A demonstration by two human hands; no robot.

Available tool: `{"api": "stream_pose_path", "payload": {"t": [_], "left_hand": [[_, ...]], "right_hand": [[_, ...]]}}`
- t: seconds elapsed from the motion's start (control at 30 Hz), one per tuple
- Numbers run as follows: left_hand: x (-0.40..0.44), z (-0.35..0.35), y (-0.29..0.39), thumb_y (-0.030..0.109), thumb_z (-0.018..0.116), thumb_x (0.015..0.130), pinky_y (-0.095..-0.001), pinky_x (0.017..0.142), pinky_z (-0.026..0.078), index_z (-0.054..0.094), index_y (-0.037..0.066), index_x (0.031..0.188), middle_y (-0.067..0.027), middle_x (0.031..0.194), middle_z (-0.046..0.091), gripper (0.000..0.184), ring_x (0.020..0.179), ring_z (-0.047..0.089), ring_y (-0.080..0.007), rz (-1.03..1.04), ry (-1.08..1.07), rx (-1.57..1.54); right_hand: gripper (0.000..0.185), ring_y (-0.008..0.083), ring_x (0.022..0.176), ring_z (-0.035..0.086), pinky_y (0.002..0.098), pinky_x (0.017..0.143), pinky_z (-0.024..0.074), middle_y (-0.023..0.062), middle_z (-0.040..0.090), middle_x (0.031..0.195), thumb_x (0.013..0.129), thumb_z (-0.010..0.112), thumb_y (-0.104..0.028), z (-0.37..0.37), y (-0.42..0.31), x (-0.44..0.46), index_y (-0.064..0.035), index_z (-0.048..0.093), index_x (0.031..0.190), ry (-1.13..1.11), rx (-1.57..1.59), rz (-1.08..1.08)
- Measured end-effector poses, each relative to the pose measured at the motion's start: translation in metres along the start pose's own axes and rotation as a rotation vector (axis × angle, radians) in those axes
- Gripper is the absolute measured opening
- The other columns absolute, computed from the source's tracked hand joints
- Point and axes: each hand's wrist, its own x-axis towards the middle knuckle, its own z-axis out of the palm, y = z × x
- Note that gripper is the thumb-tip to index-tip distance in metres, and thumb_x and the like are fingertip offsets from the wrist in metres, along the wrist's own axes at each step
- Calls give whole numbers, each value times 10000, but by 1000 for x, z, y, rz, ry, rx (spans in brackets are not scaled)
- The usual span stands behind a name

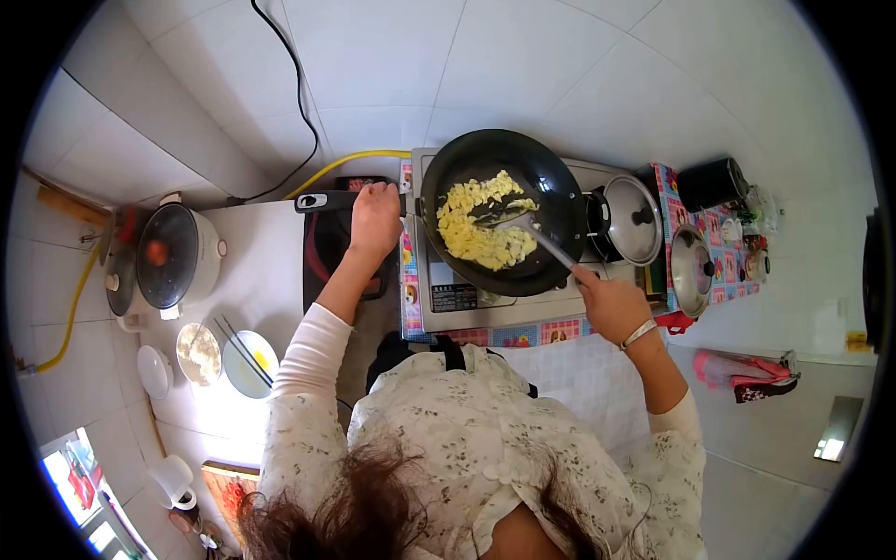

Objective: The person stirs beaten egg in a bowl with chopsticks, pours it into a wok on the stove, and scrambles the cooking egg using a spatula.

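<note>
A dark wok [551,201] sits over the stove, with yellow scrambled eggs [467,229] spread across its left half. My left hand [375,219] is closed around the wok's black handle [327,202]. In my right hand [616,306] is a spatula [553,247], gripped by its handle; its metal blade lies among the eggs. The spatula's far edge is partly hidden by egg.
Right of the wok stands a lidded pot [630,219], and a loose lid [691,271] is farther right. On the left counter are an electric pot [196,252], a bowl with chopsticks [247,383], a bowl with pale contents [199,355] and a cutting board [219,481].
</note>
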Motion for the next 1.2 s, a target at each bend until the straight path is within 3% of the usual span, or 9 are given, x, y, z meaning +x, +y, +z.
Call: {"api": "stream_pose_path", "payload": {"t": [0.23, 0.43, 0.63, 0.83, 0.93, 1.2], "left_hand": [[0, -1, -1, 62, 606, 653, -314, 832, 400, 561, 48, 810, -93, 835, 572, 164, 908, 545, -227, 13, 15, 36], [0, 1, -1, -9, 577, 621, -335, 838, 403, 548, 27, 815, -117, 844, 575, 200, 894, 551, -266, -8, 41, -56], [0, -6, 0, -4, 579, 617, -341, 831, 407, 542, 30, 801, -122, 841, 574, 190, 890, 551, -268, -21, 27, -54], [1, -3, 0, -8, 584, 613, -351, 821, 413, 538, 32, 785, -131, 830, 573, 182, 878, 554, -278, -4, 68, -70], [0, -3, 1, 30, 594, 637, -338, 819, 411, 552, 39, 781, -114, 805, 570, 151, 875, 553, -260, -13, 57, -9], [1, -3, 0, 34, 586, 652, -335, 819, 413, 558, 39, 767, -117, 798, 576, 119, 877, 556, -262, -15, 69, -37]], "right_hand": [[291, 372, 696, 601, 470, 637, 472, 177, 618, 720, 847, 525, -207, -38, 30, -4, -157, 591, 1126, 47, 142, 131], [296, 376, 733, 600, 469, 669, 470, 180, 627, 765, 841, 524, -197, -18, 33, 3, -160, 589, 1127, 40, 60, -34], [288, 373, 753, 603, 470, 694, 473, 177, 635, 795, 846, 516, -210, -38, 30, -4, -196, 595, 1122, -79, 98, 76], [287, 346, 667, 603, 423, 645, 486, 167, 625, 723, 833, 548, -187, -36, 43, -9, -185, 615, 1112, -27, 107, 13], [284, 365, 712, 608, 460, 668, 485, 173, 639, 781, 837, 530, -210, -43, 44, -13, -198, 610, 1110, -97, 92, 67], [272, 355, 650, 597, 464, 596, 472, 151, 615, 679, 841, 530, -208, -31, 28, -9, -189, 602, 1102, -48, 69, -106]]}}
